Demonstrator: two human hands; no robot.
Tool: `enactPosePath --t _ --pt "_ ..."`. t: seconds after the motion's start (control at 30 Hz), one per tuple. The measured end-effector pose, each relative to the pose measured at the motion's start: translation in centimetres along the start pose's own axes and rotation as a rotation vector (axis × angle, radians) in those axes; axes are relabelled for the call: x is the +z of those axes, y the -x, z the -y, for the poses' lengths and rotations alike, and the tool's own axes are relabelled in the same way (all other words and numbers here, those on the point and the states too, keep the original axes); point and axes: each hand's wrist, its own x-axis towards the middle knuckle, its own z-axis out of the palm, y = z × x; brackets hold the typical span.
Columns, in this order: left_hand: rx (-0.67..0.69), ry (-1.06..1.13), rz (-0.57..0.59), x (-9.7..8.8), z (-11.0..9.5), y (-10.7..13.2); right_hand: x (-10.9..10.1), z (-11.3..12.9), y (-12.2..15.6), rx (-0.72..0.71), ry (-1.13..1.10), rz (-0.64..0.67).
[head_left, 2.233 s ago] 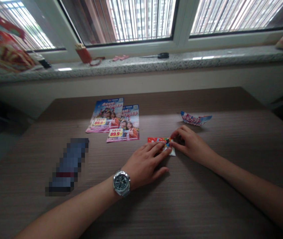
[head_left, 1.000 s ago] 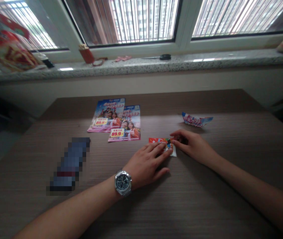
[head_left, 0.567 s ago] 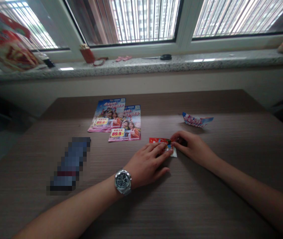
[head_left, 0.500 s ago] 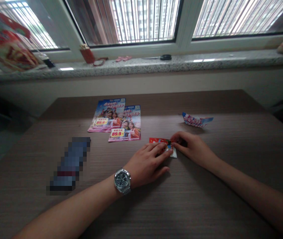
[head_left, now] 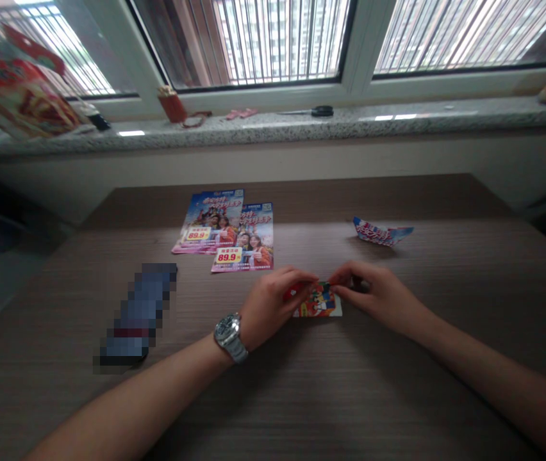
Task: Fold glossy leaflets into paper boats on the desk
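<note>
A small folded paper flyer (head_left: 320, 303), printed in red, yellow and green with a pale right edge, lies on the table between my hands. My left hand (head_left: 273, 304), with a silver watch on the wrist, closes its fingers on the paper's left part and covers some of it. At the upper right corner, my right hand (head_left: 366, 291) pinches the paper between thumb and fingertips. A folded blue and pink paper boat (head_left: 381, 234) rests beyond my right hand.
Blue and pink flyers (head_left: 243, 237) overlap on the table (head_left: 273, 397) at left of centre. A pixelated dark phone-like object (head_left: 138, 314) lies further left. Scissors (head_left: 321, 111), a red case (head_left: 172, 105) and a large red package (head_left: 18, 96) are on the stone windowsill (head_left: 273, 131).
My left hand has gone from lying flat over the paper to gripping its left part. The paper sits slightly nearer me, with more of its colourful print showing.
</note>
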Motion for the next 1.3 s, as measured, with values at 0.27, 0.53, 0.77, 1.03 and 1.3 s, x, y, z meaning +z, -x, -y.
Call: enactPosePath --t 0.27,0.53,0.77,1.03,1.3 --pt "-0.094 0.219 -0.092 0.2 0.4 0.1 0.5 0.0 0.1 0.109 -0.211 -0.057" --pt "-0.144 0.255 -0.097 0.3 0.8 0.2 1.0 0.1 0.1 0.128 -0.206 -0.140" --pt "-0.135 0.243 -0.100 0.3 0.8 0.0 1.4 -0.3 0.2 0.148 -0.253 -0.164" --pt "-0.141 0.235 -0.089 0.4 1.0 0.1 1.3 -0.3 0.2 0.155 -0.202 -0.168" --pt "-0.124 0.232 -0.088 0.4 1.1 0.1 1.4 -0.3 0.2 0.150 -0.233 -0.159"
